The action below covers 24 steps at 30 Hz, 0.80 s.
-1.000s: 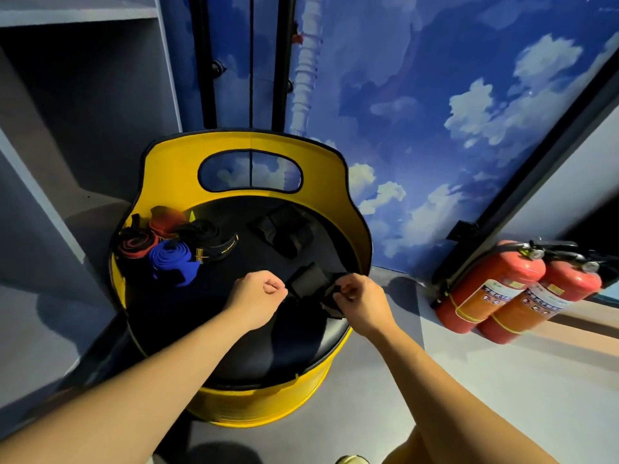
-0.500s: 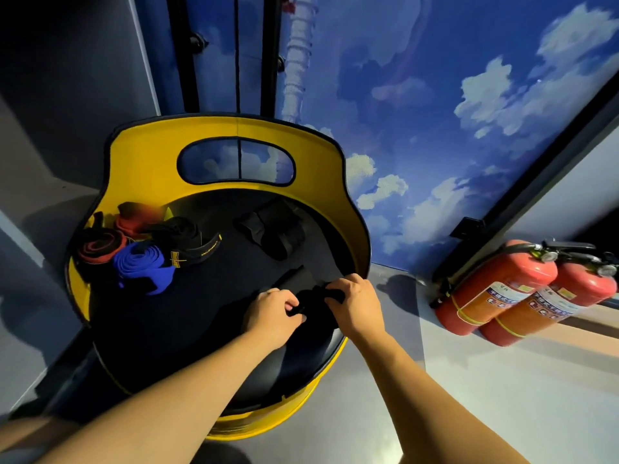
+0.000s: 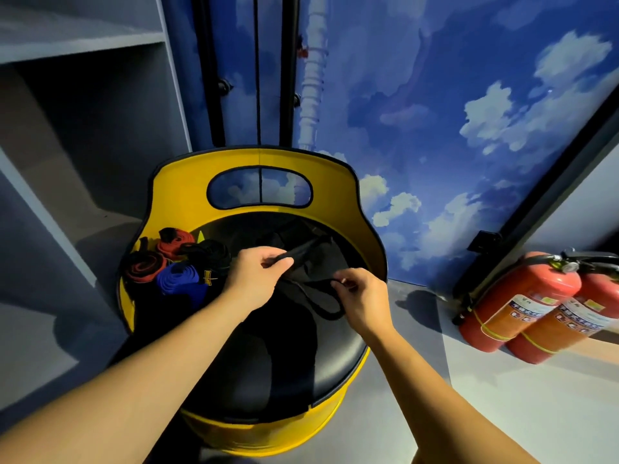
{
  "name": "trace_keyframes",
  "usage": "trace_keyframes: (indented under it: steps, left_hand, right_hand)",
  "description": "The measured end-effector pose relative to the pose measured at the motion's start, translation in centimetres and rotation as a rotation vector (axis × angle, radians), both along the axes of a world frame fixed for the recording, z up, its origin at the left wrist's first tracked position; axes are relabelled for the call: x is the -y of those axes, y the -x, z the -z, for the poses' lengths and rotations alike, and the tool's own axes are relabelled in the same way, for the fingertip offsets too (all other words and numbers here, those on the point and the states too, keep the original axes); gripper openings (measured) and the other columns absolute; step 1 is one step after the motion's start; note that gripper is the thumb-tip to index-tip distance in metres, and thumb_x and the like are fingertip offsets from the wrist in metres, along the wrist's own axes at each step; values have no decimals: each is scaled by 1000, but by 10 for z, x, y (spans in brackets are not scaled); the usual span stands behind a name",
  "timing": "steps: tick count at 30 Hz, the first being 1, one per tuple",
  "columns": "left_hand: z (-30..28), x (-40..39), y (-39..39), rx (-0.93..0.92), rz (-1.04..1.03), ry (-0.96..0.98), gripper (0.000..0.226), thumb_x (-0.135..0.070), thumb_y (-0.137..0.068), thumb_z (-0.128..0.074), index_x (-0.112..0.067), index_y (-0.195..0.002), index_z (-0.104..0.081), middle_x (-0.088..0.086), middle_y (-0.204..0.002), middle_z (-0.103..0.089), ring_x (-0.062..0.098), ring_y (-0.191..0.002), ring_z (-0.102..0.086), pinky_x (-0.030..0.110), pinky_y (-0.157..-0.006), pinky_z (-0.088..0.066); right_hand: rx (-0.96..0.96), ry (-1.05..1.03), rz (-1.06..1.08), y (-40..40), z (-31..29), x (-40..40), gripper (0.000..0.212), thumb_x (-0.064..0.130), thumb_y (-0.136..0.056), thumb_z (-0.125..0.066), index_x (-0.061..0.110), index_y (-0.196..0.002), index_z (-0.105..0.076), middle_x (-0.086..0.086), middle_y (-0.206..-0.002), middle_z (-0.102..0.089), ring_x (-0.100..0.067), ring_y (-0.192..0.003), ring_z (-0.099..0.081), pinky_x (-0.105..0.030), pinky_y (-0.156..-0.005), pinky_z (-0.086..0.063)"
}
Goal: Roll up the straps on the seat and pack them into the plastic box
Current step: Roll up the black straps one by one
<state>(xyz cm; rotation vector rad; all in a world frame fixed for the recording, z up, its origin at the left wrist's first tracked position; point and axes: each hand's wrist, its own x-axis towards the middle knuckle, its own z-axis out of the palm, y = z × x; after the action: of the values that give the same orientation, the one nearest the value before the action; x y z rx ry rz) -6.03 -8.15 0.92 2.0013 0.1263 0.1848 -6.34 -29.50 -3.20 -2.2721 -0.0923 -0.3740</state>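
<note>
A yellow barrel seat (image 3: 181, 195) with a black cushion stands in front of me. Over the cushion, my left hand (image 3: 258, 276) pinches one end of a black strap (image 3: 313, 283), and my right hand (image 3: 363, 301) pinches the same strap lower down, where it hangs in a loop. The strap is dark against the dark cushion, so its full length is hard to make out. At the seat's left edge lie several rolled straps: a blue one (image 3: 179, 283), two red-and-black ones (image 3: 145, 267) and a black one (image 3: 209, 254). No plastic box is in view.
Grey shelving (image 3: 67, 135) stands to the left of the seat. Two red fire extinguishers (image 3: 522, 303) lean at the right on the pale floor. A blue wall with painted clouds (image 3: 452, 112) rises behind the seat.
Both hands were close together on a bunched black strap at the cushion's front right. They have since moved apart, the left hand lifting up and back, stretching the strap out.
</note>
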Motion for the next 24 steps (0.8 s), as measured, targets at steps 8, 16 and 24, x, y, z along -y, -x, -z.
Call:
trace_keyframes:
  steps: [8,16,24]
  left_hand:
    - [-72,-44,14,-46,-40,211,4,-22,-90,-74,-25,-87,-75,-1,-81,-77,12,-64,-66,21,-62,-51]
    - [-106,-73,43,-64,-68,335,9,-25,-93,-71,-24,-100,-75,-4,-92,-78,9,-70,-67,23,-60,-43]
    - [-127,-80,73,-123,-116,476,18,-31,-87,-77,-18,-99,-73,1,-85,-76,13,-69,-68,23,-56,-45]
  right_hand:
    - [64,-22,-60,13,-32,-15,11,14,-84,-78,25,-88,-78,12,-84,-67,-4,-78,-62,-20,-73,-48]
    - [71,-63,-83,31,-75,-29,10,13,-85,-77,23,-89,-77,8,-87,-69,-9,-78,-62,-23,-74,-48]
    - [4,-181,-91,49,-128,-38,21,18,-87,-77,35,-76,-71,14,-70,-66,3,-63,-58,-10,-58,-42]
